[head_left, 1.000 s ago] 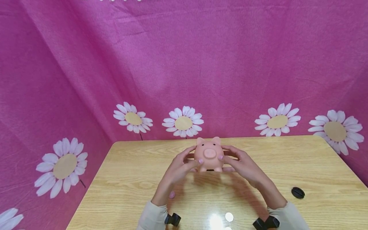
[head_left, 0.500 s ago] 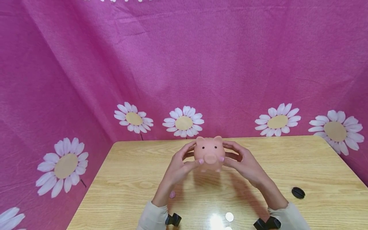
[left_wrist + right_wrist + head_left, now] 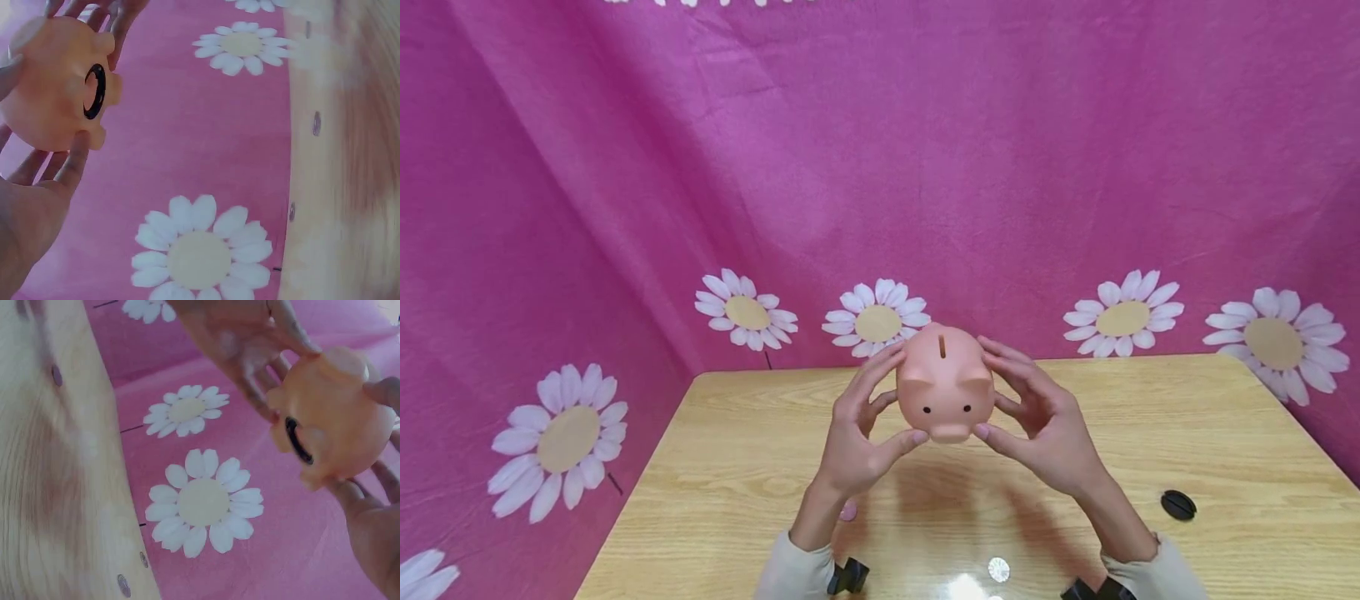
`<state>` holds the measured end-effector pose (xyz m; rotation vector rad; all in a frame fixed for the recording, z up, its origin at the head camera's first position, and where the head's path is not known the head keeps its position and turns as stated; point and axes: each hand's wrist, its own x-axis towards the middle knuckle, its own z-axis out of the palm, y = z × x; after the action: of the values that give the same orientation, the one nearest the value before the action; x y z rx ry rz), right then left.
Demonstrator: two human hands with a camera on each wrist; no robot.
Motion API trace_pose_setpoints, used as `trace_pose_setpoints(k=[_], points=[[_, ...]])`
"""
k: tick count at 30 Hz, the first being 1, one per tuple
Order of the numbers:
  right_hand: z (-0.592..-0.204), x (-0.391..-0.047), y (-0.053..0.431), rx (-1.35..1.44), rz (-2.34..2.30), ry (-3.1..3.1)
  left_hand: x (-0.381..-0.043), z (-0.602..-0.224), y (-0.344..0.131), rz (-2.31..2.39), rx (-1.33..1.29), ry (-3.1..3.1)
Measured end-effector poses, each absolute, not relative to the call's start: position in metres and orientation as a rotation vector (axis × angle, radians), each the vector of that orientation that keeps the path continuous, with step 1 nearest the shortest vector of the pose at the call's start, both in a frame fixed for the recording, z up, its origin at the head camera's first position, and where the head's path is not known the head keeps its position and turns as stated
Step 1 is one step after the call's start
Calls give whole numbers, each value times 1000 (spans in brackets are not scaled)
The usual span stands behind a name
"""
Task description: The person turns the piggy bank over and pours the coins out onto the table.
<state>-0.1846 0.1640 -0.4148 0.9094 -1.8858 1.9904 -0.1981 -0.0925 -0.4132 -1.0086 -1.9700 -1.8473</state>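
Observation:
A pink piggy bank [image 3: 946, 383] is held up over the wooden table, its snout toward me and the coin slot on its back in sight. My left hand [image 3: 857, 433] grips one side, thumb beside the snout and fingers spread along the flank. On the other side my right hand [image 3: 1048, 429] grips it the same way. Both wrist views show the underside with stubby feet and a black ring [image 3: 95, 92] around the belly opening. A black round plug [image 3: 1178, 504] with a ridge lies on the table at the right.
Several coins are scattered on the wooden table [image 3: 737, 517], among them a silvery coin [image 3: 998, 569] near the front and a pinkish one [image 3: 848, 510] by the left wrist. A magenta cloth [image 3: 1000, 167] with daisies hangs behind and at the left.
The piggy bank has been raised closer and tipped forward, so its snout points lower and the slot on top has come into sight. Both hands moved with it.

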Motion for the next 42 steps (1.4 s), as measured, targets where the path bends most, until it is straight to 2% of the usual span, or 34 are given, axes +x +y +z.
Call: trace_pose_setpoints(k=[14,33,42], points=[[-429,-196,167,888,2125,-1866,-203,-413,-93,-1839,-897,-2151],[-427,-189,167,706,2059,-2063,-199,-417,-96,-1862,-864,-2220],[-422,-187,166,526,2094,-2324,-201,-420,-95,-1911,-652,-2362]])
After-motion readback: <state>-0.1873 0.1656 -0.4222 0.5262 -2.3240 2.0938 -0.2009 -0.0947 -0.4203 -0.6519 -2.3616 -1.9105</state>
